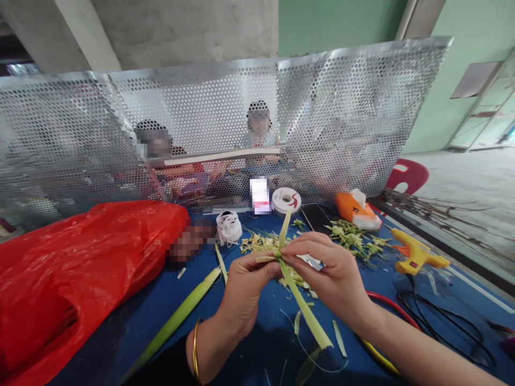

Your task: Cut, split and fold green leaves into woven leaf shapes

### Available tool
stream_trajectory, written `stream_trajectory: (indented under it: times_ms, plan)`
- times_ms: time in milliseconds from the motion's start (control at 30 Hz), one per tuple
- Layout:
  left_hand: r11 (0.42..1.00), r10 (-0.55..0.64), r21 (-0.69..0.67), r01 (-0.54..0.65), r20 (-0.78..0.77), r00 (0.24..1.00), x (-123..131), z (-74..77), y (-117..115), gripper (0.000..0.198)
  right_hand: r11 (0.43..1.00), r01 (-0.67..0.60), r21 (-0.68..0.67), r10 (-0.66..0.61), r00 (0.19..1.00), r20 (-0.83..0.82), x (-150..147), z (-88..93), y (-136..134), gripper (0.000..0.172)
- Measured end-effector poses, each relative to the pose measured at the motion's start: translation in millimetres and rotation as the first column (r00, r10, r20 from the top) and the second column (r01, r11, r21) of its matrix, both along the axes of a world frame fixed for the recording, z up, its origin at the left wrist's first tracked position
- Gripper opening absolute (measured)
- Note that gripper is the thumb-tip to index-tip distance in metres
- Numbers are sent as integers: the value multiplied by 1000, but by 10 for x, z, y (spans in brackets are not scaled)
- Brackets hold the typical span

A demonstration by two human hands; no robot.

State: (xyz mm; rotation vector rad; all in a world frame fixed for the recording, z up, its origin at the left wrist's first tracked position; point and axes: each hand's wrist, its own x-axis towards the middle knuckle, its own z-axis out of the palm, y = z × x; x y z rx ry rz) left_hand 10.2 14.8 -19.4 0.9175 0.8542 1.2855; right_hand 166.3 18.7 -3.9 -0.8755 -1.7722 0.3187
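Note:
Pale green leaf strips (301, 305) cross at a small folded knot, pinched between both my hands above the blue table. My left hand (245, 289) closes thumb and fingers on the knot from the left, with a short strip end poking out over its fingertips. From the other side, my right hand (332, 268) grips the same knot with its fingertips. One strip end points up and a longer one hangs toward me. Just beneath my right fingers shows something shiny and silver (313, 261), mostly hidden. A long green leaf (181, 311) lies left of my left hand.
Leaf scraps (257, 242), green leaf pieces (356, 241), white string (228, 228), a ribbon spool (286, 199), a dark phone (316, 217) and tissues (356, 210) lie behind. A yellow glue gun (416, 258) is right, a red bag (88, 257) left. Perforated metal (201, 107) separates two people.

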Motion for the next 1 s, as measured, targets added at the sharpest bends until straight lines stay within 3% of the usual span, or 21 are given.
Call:
stream_trajectory:
  times_ms: [167,300,400,567,733,1000]
  plan:
    - [1000,21,-16,-21,35,999,1,-5,17,19,987,27,-156,-48,990,-133,-26,40,-34,7]
    - [999,35,8,-35,15,999,-2,46,20,26,914,-37,-403,-98,946,-310,-9,93,-27,10]
    - [997,67,25,-68,9,998,-6,78,19,37,876,-114,-468,-83,922,-379,21,119,-21,13]
    - [990,139,39,-139,-7,990,-11,97,23,57,937,-70,-343,-36,956,-292,34,153,-71,10]
    - [973,156,181,-141,-72,985,-24,103,2,78,974,-137,-179,116,986,-122,9,149,-106,10]
    - [954,147,292,-65,-270,952,-80,120,-12,26,984,-169,-62,170,985,7,23,109,-97,13]
